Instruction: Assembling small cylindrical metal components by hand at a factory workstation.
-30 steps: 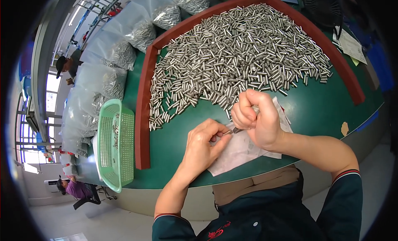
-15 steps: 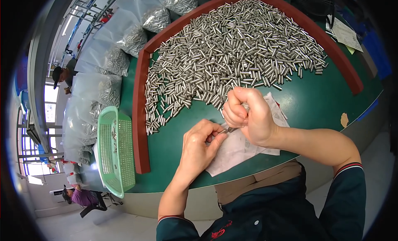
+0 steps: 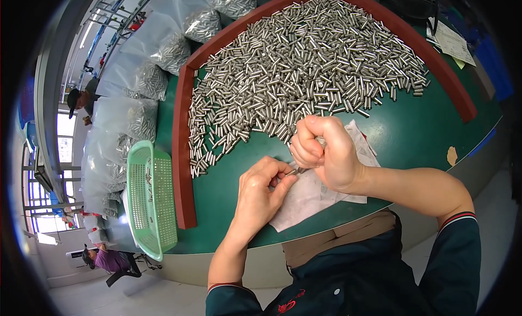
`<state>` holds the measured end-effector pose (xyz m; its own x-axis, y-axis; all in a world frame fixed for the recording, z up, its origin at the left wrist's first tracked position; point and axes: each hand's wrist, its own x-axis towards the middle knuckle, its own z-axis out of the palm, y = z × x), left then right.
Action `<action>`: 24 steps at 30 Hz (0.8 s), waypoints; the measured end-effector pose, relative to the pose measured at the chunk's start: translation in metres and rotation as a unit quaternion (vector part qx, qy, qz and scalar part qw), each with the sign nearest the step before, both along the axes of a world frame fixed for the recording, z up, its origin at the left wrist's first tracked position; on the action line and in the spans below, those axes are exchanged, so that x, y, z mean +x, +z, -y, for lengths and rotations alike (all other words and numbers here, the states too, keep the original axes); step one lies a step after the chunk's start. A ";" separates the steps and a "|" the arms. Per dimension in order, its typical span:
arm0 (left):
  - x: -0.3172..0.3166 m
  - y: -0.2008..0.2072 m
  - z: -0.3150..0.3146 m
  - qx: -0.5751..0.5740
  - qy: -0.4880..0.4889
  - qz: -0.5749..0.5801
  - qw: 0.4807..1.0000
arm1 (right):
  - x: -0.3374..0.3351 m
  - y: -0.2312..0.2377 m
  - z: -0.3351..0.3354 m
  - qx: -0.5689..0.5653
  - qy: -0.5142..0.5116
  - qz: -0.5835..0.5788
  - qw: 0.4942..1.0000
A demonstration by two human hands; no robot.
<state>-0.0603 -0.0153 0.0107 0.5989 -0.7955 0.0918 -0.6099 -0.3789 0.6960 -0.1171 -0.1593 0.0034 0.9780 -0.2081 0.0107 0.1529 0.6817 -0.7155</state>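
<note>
My left hand (image 3: 256,191) pinches a small metal pin (image 3: 292,173) between thumb and fingertips. Against that pin's end is the dark tip of a slim tool (image 3: 301,169), which comes out of the bottom of my right hand (image 3: 331,153). That hand is closed in a fist, so most of the tool is hidden and its kind is unclear. Both hands are over a pale, stained cloth (image 3: 299,207) on the green tabletop (image 3: 402,136). Just beyond them spreads a large heap of short silvery metal pins (image 3: 310,60).
A dark red wooden frame (image 3: 184,153) borders the heap. To the left stand a green perforated basket (image 3: 169,207) with a few pins inside and several clear plastic bags (image 3: 147,82) of pins. Papers (image 3: 452,44) lie far right. Two other people are at the far left.
The hands, pin and tool keep nearly the same position. Only a very slight shift of the whole view shows.
</note>
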 end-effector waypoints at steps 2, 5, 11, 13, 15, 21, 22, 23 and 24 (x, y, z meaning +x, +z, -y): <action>0.000 0.000 0.000 0.000 0.000 0.000 1.000 | 0.000 0.000 0.000 -0.001 0.000 -0.001 1.000; 0.000 0.000 0.000 0.001 0.000 -0.002 1.000 | -0.001 0.001 0.000 -0.007 0.002 0.000 1.000; -0.001 0.000 0.001 -0.002 0.006 -0.007 1.000 | -0.003 0.000 -0.007 -0.067 -0.013 0.033 0.997; 0.000 -0.001 0.001 -0.002 0.008 -0.004 1.000 | -0.004 0.000 -0.010 -0.084 -0.019 0.046 0.995; 0.000 0.001 0.002 0.001 0.004 -0.002 1.000 | -0.008 0.007 -0.014 -0.112 -0.032 0.030 0.993; 0.001 0.001 0.003 0.003 -0.002 -0.009 1.000 | -0.001 -0.001 -0.010 -0.082 -0.038 0.023 0.996; 0.003 0.000 0.004 -0.001 -0.004 -0.013 1.000 | 0.001 -0.003 -0.007 -0.065 -0.038 0.015 0.997; 0.002 0.000 0.003 0.001 -0.002 -0.014 1.000 | 0.002 0.000 -0.002 -0.054 -0.036 0.012 0.998; 0.002 0.000 0.001 0.015 -0.003 -0.011 1.000 | 0.003 0.003 0.001 -0.046 -0.039 0.020 0.998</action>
